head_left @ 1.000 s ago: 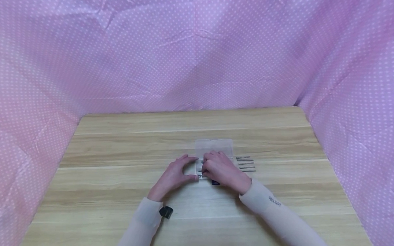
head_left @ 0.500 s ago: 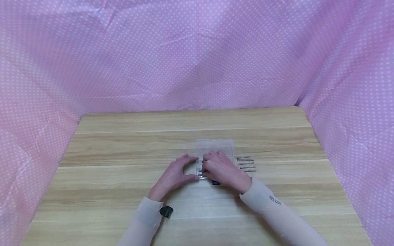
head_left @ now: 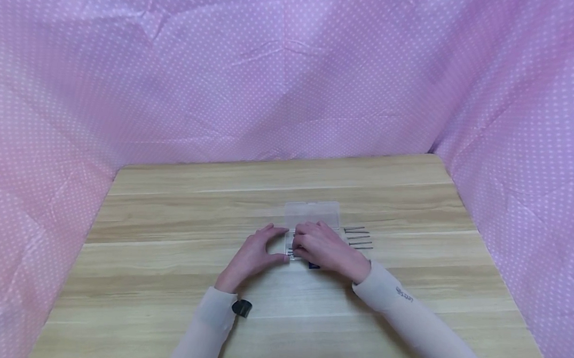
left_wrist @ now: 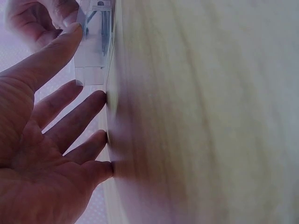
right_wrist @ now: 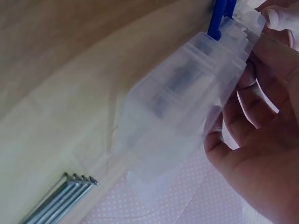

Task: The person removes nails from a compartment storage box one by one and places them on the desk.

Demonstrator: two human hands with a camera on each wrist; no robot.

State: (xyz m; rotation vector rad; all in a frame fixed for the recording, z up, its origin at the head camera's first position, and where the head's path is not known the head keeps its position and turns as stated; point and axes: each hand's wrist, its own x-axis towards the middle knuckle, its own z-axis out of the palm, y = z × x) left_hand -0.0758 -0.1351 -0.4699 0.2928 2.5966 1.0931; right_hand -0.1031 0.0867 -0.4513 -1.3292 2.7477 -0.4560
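— Where's the box?

— The clear plastic box [head_left: 312,217] sits near the middle of the wooden bench [head_left: 169,238], lid open and lying flat toward the far side. Both hands are at its near half.

— What's the left hand doing?

— The left hand [head_left: 255,255] is at the box's left end, fingers nearly straight and spread. The thumb tip presses the near corner, and the fingertips [left_wrist: 100,99] rest on the bench beside it. It braces the box without gripping it.

— And the right?

— The right hand [head_left: 324,247] lies over the box with its fingers curled down into the tray. Something thin seems pinched there, but I can't make out what. There's a blue piece [right_wrist: 218,18] at the box's near edge, under that hand.

— Anything else around?

— A few long nails [head_left: 358,239] lie side by side just right of the box. Pink dotted cloth [head_left: 272,71] hangs around the bench.
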